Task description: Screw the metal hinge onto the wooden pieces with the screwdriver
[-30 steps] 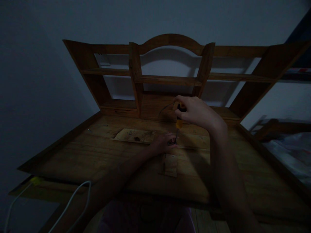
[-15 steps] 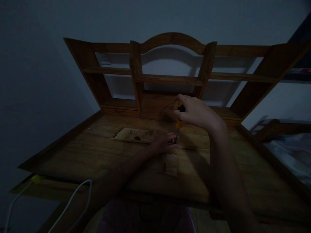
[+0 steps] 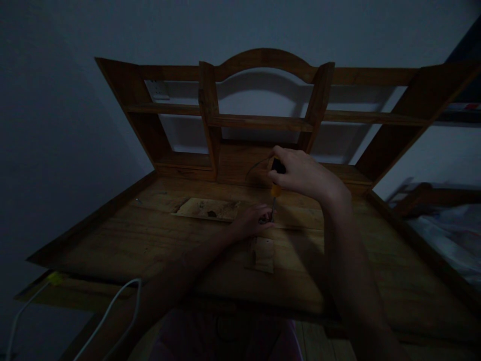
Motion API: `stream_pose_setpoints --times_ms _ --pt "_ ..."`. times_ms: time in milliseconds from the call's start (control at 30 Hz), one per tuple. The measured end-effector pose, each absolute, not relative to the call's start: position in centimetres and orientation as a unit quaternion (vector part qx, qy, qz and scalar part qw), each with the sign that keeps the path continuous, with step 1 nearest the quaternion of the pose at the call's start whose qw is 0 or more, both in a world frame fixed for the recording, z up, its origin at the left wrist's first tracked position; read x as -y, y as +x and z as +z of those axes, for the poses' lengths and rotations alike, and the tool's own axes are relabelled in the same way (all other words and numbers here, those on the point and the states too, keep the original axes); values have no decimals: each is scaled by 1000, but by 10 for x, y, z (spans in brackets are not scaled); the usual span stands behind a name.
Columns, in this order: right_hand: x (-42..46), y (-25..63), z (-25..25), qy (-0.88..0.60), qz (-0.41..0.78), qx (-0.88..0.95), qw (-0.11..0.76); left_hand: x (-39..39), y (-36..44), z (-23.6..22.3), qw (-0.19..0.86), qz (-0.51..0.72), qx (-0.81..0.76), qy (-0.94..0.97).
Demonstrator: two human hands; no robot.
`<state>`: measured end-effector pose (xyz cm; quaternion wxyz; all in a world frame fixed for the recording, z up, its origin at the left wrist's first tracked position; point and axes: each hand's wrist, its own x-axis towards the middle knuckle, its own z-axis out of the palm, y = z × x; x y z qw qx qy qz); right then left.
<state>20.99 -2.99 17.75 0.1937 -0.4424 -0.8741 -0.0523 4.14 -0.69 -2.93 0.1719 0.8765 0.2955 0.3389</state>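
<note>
My right hand (image 3: pixel 300 173) is closed round the black and yellow handle of a screwdriver (image 3: pixel 275 189) held upright, its thin shaft pointing down at the wooden desk (image 3: pixel 150 240). My left hand (image 3: pixel 253 220) rests on the desk at the shaft's tip, fingers pinched round something small and dark that I cannot make out. A pale flat wooden piece (image 3: pixel 208 208) lies to the left of that hand. A small light block (image 3: pixel 264 254) lies just in front of it.
A wooden hutch (image 3: pixel 263 118) with shelves and an arched top stands at the back of the desk against a pale wall. A white cable (image 3: pixel 108 313) hangs off the desk's near left edge. Bedding (image 3: pixel 451 235) shows at the right. The room is dim.
My right hand has turned a little on the screwdriver handle, so more black shows at the top. The left hand stays at the tip.
</note>
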Motion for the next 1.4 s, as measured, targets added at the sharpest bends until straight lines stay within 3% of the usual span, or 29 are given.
stream_pose_setpoints --times_ms 200,467,867,1100,1400 --pt "29 212 175 -463 -81 859 202 7 42 -29 174 336 -295 878" --pt "35 216 178 -432 -18 879 199 5 41 -33 169 334 -298 878" --pt "44 218 185 -519 -72 839 147 8 41 -28 166 333 -296 880" --pt "37 227 183 -444 -21 876 186 8 41 -29 178 337 -295 876" --pt "42 224 184 -498 -46 850 166 9 41 -28 165 325 -301 881"
